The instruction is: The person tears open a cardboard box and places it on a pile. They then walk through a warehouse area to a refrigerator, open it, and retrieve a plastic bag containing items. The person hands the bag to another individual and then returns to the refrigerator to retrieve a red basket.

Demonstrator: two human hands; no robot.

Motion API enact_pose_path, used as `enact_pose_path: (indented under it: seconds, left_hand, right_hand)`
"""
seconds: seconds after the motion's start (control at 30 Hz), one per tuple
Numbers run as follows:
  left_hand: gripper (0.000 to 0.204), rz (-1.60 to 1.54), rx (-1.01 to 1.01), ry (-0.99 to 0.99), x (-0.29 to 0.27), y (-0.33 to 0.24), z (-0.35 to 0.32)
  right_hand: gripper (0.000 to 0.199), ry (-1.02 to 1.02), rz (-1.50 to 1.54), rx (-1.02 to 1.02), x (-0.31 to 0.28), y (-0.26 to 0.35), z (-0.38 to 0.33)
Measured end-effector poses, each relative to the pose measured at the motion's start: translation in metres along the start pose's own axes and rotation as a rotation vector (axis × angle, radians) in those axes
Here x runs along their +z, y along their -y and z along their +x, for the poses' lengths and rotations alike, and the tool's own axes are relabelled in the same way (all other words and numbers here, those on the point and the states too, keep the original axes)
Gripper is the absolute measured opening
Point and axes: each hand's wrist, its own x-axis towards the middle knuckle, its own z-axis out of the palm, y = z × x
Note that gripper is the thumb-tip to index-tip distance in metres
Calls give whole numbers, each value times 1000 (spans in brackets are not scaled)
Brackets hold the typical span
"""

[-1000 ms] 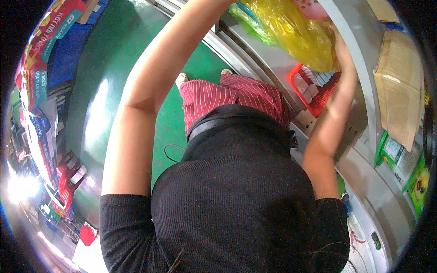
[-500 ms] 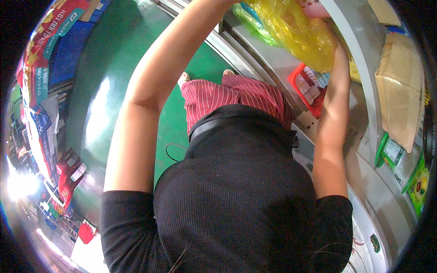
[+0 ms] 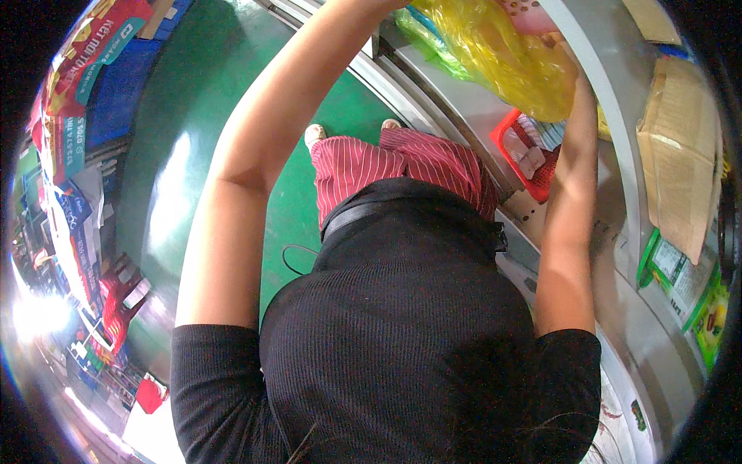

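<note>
Both arms reach up to the top edge, toward a grey shelf [image 3: 506,89]. A yellow plastic bag [image 3: 506,58], thin and crumpled, spreads over the shelf with a green plastic bag [image 3: 433,46] beside it. My right hand [image 3: 563,52] is at the yellow bag's right side, beside a pink perforated container [image 3: 532,15]. The bag partly covers this hand, and its grip is hidden. Of my left hand [image 3: 396,3] only a sliver shows at the top edge, near the green bag; its fingers are out of sight.
Below my right forearm stands a red basket [image 3: 529,158] with packets in it. A curved grey edge [image 3: 618,116] runs along the right, with cardboard [image 3: 680,155] and green packages [image 3: 688,286] beyond. A red chair [image 3: 116,309] stands left on the green floor [image 3: 193,116].
My right hand and the yellow bag have shifted slightly, and more of the pink container shows behind them. My left arm has barely moved.
</note>
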Motion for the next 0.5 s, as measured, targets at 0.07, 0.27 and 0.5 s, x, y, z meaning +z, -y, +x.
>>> enact_pose_path:
  seconds: [0.07,0.27,0.5]
  left_hand:
    - [38,77,58,-81,-1,7,0]
    - [44,47,-53,36,-6,3,4]
    - [55,-135,14,32,-1,12,2]
  right_hand:
    - [33,5,43,13,-2,3,-4]
    - [33,17,75,58,-14,12,-22]
    - [34,0,42,50,-3,2,-12]
